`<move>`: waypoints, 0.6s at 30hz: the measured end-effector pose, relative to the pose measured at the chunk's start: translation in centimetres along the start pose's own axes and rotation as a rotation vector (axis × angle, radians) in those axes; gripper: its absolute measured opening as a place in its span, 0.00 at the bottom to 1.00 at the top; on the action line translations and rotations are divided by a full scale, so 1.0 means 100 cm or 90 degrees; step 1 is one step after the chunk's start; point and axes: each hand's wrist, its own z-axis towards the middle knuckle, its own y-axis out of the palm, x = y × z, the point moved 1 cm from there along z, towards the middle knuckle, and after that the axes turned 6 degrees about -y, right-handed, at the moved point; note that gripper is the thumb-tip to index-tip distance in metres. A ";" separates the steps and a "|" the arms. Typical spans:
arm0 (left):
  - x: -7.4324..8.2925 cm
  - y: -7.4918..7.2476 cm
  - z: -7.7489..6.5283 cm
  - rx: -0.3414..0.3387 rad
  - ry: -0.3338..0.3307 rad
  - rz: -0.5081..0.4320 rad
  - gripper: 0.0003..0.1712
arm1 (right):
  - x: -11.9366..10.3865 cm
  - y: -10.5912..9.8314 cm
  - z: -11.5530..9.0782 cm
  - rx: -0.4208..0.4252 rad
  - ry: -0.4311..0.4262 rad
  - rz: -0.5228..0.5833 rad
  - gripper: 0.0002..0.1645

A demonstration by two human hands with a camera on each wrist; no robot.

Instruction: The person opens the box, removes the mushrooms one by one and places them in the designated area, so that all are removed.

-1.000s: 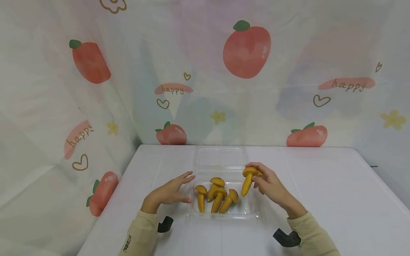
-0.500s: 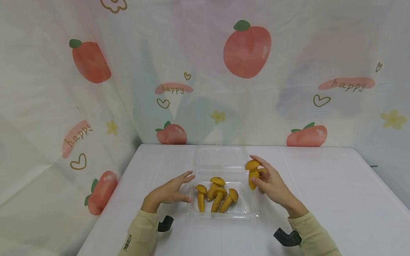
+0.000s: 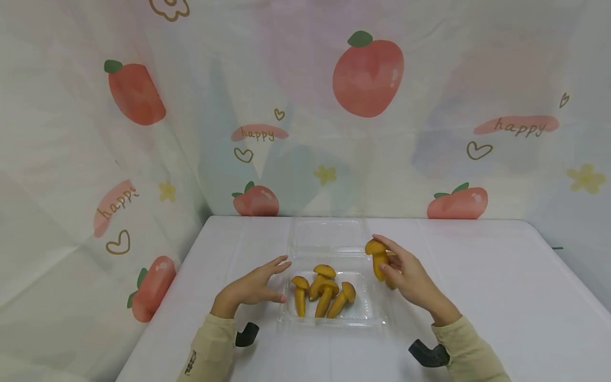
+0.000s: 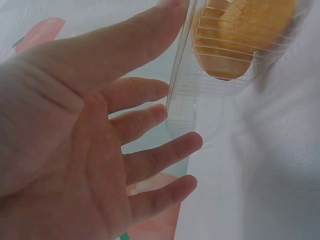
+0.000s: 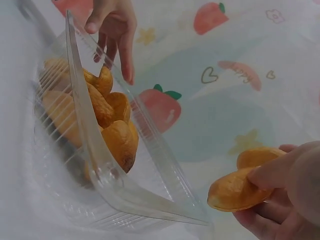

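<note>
My right hand [image 3: 406, 276] holds a yellow mushroom [image 3: 379, 268] by its stem, cap up, above the right edge of a clear plastic clamshell box [image 3: 365, 313]. A second yellow piece [image 5: 257, 156] shows behind it in the same grip, apparently another mushroom, partly hidden by the fingers. Several yellow mushrooms [image 3: 324, 300] lie inside the box. At the box's left side, my left hand [image 3: 253, 284] is spread with its fingers extended. In the left wrist view some of its fingertips [image 4: 160, 112] meet or nearly meet the box rim; actual contact is unclear.
The box's transparent lid [image 3: 328, 236] lies folded back toward the rear of the white table [image 3: 468, 297]. A printed fabric backdrop [image 3: 305, 79] with fruit pictures stands behind the table and along its left side. Black curved pieces [image 3: 429, 354] sit at both wrists.
My right hand has lifted the held mushrooms slightly up and back to the right, away from the box's middle, then nearly stopped. The left hand and the mushrooms in the box stay put.
</note>
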 end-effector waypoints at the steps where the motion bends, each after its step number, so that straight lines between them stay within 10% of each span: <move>1: 0.000 0.000 0.000 0.000 -0.001 -0.001 0.50 | -0.001 -0.001 0.000 0.001 0.007 -0.009 0.38; 18: 0.002 0.000 -0.001 0.000 -0.006 -0.009 0.50 | 0.006 -0.027 -0.003 0.064 0.023 -0.096 0.37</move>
